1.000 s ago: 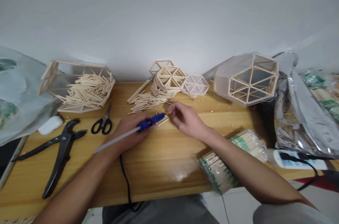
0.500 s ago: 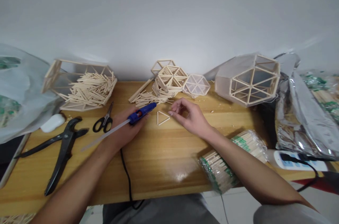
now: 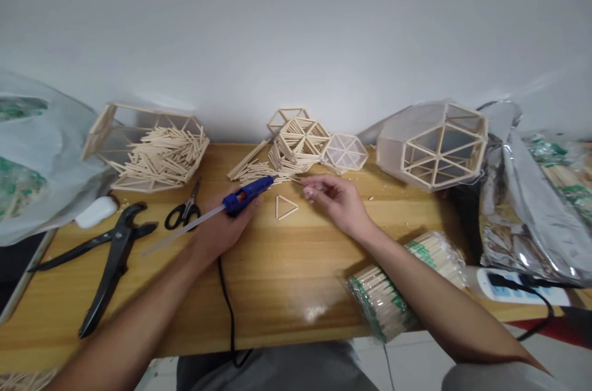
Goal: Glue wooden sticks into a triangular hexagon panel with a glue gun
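Note:
My left hand (image 3: 222, 224) is wrapped round a blue hot glue gun (image 3: 247, 195), a long translucent glue stick (image 3: 185, 230) trailing from its back. Its nozzle points right, toward my right hand (image 3: 335, 200). Thumb and fingers of that hand are pinched on a short wooden stick (image 3: 298, 180), whose end lies close to the nozzle; whether they touch I cannot tell. Just below, a small triangle of sticks (image 3: 278, 207) lies flat on the wooden table (image 3: 277, 280). Behind the nozzle is a pile of cut sticks (image 3: 254, 172).
Stick frames stand along the wall: one filled with sticks (image 3: 104, 132), a hexagon stack (image 3: 303, 135), a covered hexagon (image 3: 345, 152) and a large covered frame (image 3: 432, 144). Scissors (image 3: 185, 212) and black pliers (image 3: 115, 249) lie left. Wrapped sticks (image 3: 383, 298) and a power strip (image 3: 522, 286) are right.
My right hand has moved from beside the triangle slightly up and away, and a short stick now shows in its fingers near the glue gun's nozzle. The view has shifted a little.

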`<state>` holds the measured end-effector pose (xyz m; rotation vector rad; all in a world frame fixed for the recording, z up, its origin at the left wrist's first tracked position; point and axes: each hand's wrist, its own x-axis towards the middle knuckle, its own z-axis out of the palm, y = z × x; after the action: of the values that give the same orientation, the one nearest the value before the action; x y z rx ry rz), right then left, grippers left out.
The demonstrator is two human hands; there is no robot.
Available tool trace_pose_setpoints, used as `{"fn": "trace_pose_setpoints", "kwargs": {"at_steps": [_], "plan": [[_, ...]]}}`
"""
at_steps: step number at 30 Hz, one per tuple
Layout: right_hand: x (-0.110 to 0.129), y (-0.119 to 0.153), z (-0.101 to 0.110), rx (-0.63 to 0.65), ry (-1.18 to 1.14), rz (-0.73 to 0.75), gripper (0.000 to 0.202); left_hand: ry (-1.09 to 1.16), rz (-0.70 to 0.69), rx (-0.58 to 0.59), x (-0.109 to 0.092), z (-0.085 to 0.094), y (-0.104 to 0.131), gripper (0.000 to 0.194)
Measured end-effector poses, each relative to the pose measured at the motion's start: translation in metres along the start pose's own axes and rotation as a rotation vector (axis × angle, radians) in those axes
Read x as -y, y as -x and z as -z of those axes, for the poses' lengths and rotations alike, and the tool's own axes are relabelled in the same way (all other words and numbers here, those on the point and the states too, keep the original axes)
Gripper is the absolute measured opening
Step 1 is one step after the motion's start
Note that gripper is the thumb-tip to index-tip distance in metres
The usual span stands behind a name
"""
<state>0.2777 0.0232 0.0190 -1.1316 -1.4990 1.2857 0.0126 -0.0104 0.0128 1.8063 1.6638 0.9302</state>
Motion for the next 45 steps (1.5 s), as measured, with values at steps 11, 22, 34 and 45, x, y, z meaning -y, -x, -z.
{"fn": "trace_pose_setpoints", "kwargs": {"at_steps": [11, 22, 34, 45], "plan": [[0.005, -0.004, 0.008, -0.147, 0.188, 0.031, 0.026, 0.057, 0.001, -0.096, 0.001, 0.0, 0.0, 0.029], [-0.002, -0.006, 0.007, -0.156, 0.015, -0.066, 0.037, 0.053, 0.007, -0.117, -0.001, 0.001, -0.001, 0.029], [-0.008, -0.007, 0.01, -0.162, 0.287, 0.042, 0.038, 0.065, -0.008, -0.1, 0.001, 0.0, -0.001, 0.026], [-0.013, -0.008, 0.006, 0.054, 0.729, 0.421, 0.018, 0.094, -0.019, -0.089, -0.001, 0.001, -0.002, 0.022]]}}
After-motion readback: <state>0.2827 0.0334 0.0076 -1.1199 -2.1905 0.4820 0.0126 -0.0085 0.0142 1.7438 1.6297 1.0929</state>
